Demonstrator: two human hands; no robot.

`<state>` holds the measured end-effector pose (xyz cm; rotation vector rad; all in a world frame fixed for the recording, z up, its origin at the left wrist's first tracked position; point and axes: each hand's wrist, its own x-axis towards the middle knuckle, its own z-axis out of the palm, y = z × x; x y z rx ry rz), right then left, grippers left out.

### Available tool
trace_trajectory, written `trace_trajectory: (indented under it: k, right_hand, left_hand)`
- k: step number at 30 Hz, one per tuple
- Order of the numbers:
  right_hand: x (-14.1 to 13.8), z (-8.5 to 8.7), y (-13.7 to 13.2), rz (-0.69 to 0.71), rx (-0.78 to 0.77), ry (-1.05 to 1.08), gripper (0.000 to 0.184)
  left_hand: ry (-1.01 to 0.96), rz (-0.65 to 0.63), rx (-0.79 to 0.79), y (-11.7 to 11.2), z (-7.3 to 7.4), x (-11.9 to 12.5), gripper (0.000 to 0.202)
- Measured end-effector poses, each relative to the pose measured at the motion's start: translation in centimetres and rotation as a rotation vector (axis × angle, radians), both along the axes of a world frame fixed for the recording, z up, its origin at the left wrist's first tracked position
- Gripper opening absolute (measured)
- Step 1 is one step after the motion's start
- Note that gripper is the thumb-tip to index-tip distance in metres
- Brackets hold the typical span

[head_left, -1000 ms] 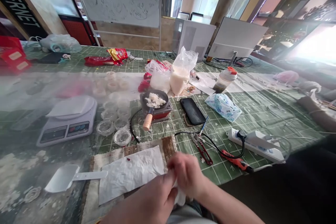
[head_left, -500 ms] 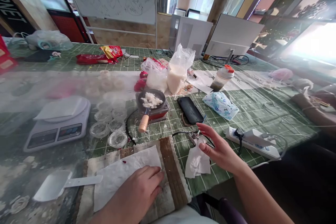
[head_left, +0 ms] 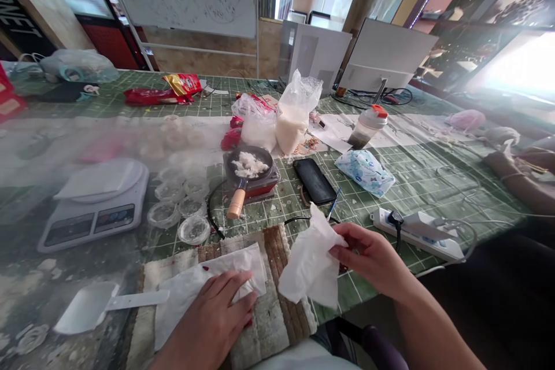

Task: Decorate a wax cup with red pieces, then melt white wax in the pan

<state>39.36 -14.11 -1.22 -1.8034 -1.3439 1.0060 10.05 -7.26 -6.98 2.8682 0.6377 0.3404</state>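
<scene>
My right hand [head_left: 362, 254] pinches a crumpled white tissue [head_left: 310, 266] between thumb and fingers, and the tissue hangs down over the edge of a brown-and-cream cloth mat [head_left: 277, 283]. My left hand [head_left: 212, 312] lies on a white tissue sheet [head_left: 182, 300] spread on the mat, its fingers stretched over the sheet, which is rumpled beside them. A bit of something red [head_left: 248, 320] shows under the left thumb, mostly hidden. Near the sheet's upper edge lies a small dark red fragment [head_left: 205, 268]. To the left, a white scoop [head_left: 89, 306] rests with its handle on the sheet.
Beyond the mat, a small pan [head_left: 251, 165] with white flakes sits on a hot plate. Clear cups [head_left: 193, 230] and a kitchen scale [head_left: 95, 202] stand left. A phone [head_left: 315, 180], wipes packet [head_left: 365, 172] and power strip [head_left: 416, 237] lie right. Another person's hand [head_left: 509, 165] shows far right.
My right hand has closed on the crumpled tissue and lifted it up and to the left from the table. My left hand has shifted slightly left, and a red bit now shows beneath it.
</scene>
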Motion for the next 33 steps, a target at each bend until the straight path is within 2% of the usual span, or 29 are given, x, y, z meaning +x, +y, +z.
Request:
trace_trajectory:
  k: [2, 5, 7, 9, 12, 14, 17, 20, 22, 24, 25, 26, 27, 31, 33]
  right_hand:
    - [0.5, 0.0, 0.1, 0.048, -0.065, -0.109, 0.032]
    - [0.9, -0.1, 0.1, 0.032, -0.104, -0.435, 0.045]
    - [0.8, 0.0, 0.0, -0.023, -0.044, -0.527, 0.042]
    - [0.1, 0.3, -0.1, -0.029, 0.075, -0.493, 0.032]
    - [-1.8, 0.0, 0.1, 0.127, 0.246, -0.416, 0.024]
    - [-3.3, -0.7, 0.6, 0.308, 0.228, -0.416, 0.026]
    - [-4.3, -1.1, 1.1, 0.432, 0.151, -0.396, 0.031]
    - [-2.8, 0.0, 1.2, 0.447, 0.119, -0.262, 0.027]
    - [-0.6, 1.1, 1.6, 0.263, 0.108, -0.287, 0.024]
    - [1.9, 1.8, 2.5, -0.015, 0.107, -0.593, 0.024]
    - [3.0, 1.9, 3.1, -0.090, 0.057, -0.774, 0.024]
    - [4.0, 1.9, 3.8, -0.083, -0.037, -0.927, 0.025]
    - [4.8, 1.7, 4.5, -0.019, -0.125, -1.042, 0.027]
    - [5.8, 0.7, 6.6, 0.187, -0.157, -1.121, 0.024]
    - [5.5, 0.3, 6.9, 0.275, -0.153, -1.149, 0.025]
  left_hand:
    - [-0.030, 0.026, -0.020, 0.0, -0.2, 0.0, 0.025]
    - [-0.062, 0.062, -0.055, -0.1, -0.5, 0.0, 0.024]
    - [-0.053, 0.057, -0.069, 0.0, -0.7, -0.1, 0.024]
    - [-0.034, 0.046, -0.082, 0.0, -0.8, -0.2, 0.025]
    - [-0.035, 0.041, -0.110, 0.0, -0.5, -0.3, 0.024]
    - [-0.040, 0.046, -0.130, 0.0, -0.1, -0.2, 0.024]
    - [-0.014, 0.046, -0.154, 0.2, 0.6, -0.2, 0.025]
    - [0.001, 0.025, -0.149, 0.6, 1.5, -0.2, 0.027]
    - [-0.014, -0.002, -0.121, 1.0, 2.3, 0.1, 0.029]
    - [-0.045, -0.042, -0.093, 1.4, 3.3, 0.9, 0.030]
    - [-0.059, -0.066, -0.090, 1.5, 3.8, 1.5, 0.030]
    - [-0.076, -0.087, -0.088, 1.6, 4.2, 2.2, 0.029]
    - [-0.084, -0.113, -0.093, 1.7, 4.5, 3.0, 0.028]
    - [-0.041, -0.156, -0.092, 1.4, 4.3, 6.9, 0.032]
    - [-0.011, -0.174, -0.110, 1.2, 3.7, 8.6, 0.052]
